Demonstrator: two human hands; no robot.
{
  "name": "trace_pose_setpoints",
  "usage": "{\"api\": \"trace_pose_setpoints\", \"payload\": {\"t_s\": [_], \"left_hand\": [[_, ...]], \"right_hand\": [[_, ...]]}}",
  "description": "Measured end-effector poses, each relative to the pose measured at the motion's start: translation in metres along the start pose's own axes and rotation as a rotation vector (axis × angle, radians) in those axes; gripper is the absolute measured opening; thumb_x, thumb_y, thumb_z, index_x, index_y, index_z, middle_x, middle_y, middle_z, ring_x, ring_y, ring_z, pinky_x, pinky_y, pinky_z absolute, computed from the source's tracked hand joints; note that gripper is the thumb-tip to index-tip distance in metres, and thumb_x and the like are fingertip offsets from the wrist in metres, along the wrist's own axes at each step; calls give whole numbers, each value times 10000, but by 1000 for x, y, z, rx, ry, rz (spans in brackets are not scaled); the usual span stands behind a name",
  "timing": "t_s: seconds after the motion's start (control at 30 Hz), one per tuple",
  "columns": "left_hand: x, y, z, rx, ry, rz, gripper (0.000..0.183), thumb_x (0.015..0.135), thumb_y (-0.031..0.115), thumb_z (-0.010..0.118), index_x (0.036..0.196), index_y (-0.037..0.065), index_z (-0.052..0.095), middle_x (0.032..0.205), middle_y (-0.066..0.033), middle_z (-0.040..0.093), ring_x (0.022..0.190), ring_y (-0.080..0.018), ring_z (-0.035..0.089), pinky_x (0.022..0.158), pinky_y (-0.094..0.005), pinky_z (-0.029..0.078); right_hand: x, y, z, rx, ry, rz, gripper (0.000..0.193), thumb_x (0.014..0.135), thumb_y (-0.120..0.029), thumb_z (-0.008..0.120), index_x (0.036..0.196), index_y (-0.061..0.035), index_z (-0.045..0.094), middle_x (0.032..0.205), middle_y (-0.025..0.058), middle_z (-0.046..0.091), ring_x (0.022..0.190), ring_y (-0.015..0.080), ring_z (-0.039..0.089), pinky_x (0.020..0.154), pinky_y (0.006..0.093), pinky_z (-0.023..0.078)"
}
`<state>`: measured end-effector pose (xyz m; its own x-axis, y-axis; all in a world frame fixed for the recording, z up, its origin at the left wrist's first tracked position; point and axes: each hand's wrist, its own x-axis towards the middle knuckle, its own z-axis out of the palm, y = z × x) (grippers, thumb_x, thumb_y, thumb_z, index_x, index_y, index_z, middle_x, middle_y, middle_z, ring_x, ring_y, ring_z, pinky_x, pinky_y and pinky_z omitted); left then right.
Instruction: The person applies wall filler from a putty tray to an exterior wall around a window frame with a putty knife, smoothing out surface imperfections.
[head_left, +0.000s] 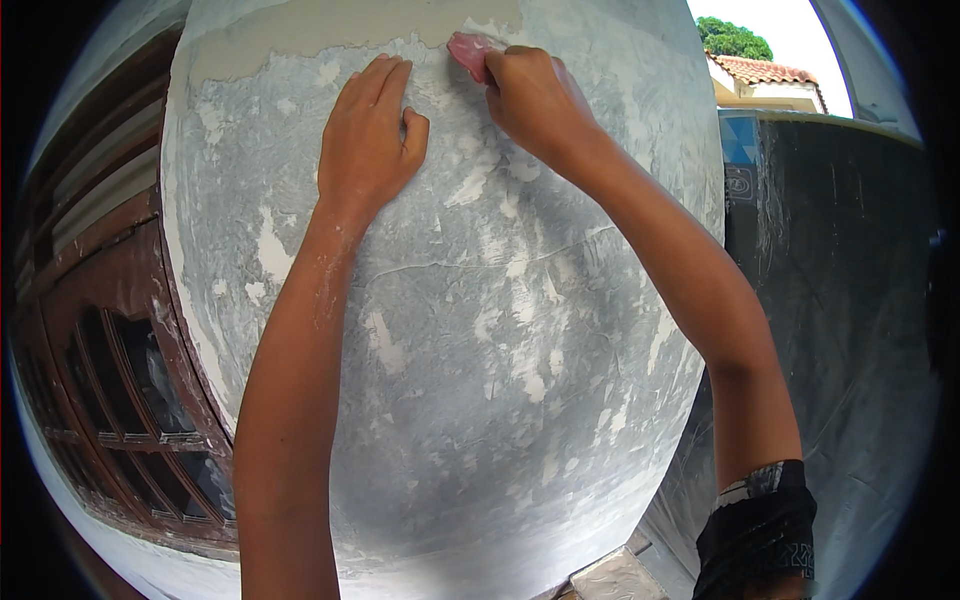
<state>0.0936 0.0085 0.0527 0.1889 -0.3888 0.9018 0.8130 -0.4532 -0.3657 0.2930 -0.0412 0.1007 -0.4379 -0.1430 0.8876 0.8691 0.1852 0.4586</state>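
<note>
In front of me rises a grey wall with whitish patches and fine cracks. Across its top runs a smoother beige coat with a ragged lower edge. My left hand lies flat on the wall just under that edge, fingers stretched upward and nothing in it. Higher and to the right, my right hand grips a flat pink scraper with whitish smears on it. The scraper lies against the wall beside the coat's edge; the fingers hide its right end.
At the left is a brown wooden window frame with barred panes. A dark sheet-like panel stands at the right, with a tiled roof and a tree beyond. A pale slab shows at the wall's foot.
</note>
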Motion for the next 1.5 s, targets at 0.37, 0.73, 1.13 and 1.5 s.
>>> {"api": "trace_pose_setpoints", "payload": {"t_s": [0.37, 0.73, 1.13, 1.5], "left_hand": [[-1, 1, -1, -39, 21, -11, 465, 900, 127, 530, 1343, -2, 589, 1426, -206, 558, 1321, -366, 526, 1128, -446, 411], [0, 3, 2, -32, 89, 8, 451, 846, 76, 566, 1280, -38, 612, 1325, -226, 613, 1226, -383, 584, 1056, -453, 475], [3, 9, 7, -28, 110, 10, 450, 847, 78, 566, 1278, -41, 612, 1320, -228, 613, 1214, -382, 589, 1046, -450, 480], [2, 11, 3, -74, 24, -82, 462, 915, 138, 516, 1358, 26, 588, 1427, -191, 567, 1319, -356, 542, 1121, -434, 424]], "right_hand": [[6, 4, 21, -90, -5, -54, 206, 855, 2, 584, 1015, -76, 686, 917, 217, 702, 851, 397, 707, 723, 502, 572], [34, 19, 20, 9, 68, 31, 136, 890, -52, 567, 966, -36, 678, 967, 202, 703, 897, 423, 682, 777, 490, 551], [48, 37, 16, 10, 97, 84, 121, 834, 2, 594, 880, 17, 705, 959, 232, 705, 834, 411, 699, 729, 477, 569], [64, 39, 9, 199, 218, -8, 265, 1014, -252, 550, 1175, -105, 702, 1139, 226, 689, 1026, 417, 670, 841, 462, 549]]}}
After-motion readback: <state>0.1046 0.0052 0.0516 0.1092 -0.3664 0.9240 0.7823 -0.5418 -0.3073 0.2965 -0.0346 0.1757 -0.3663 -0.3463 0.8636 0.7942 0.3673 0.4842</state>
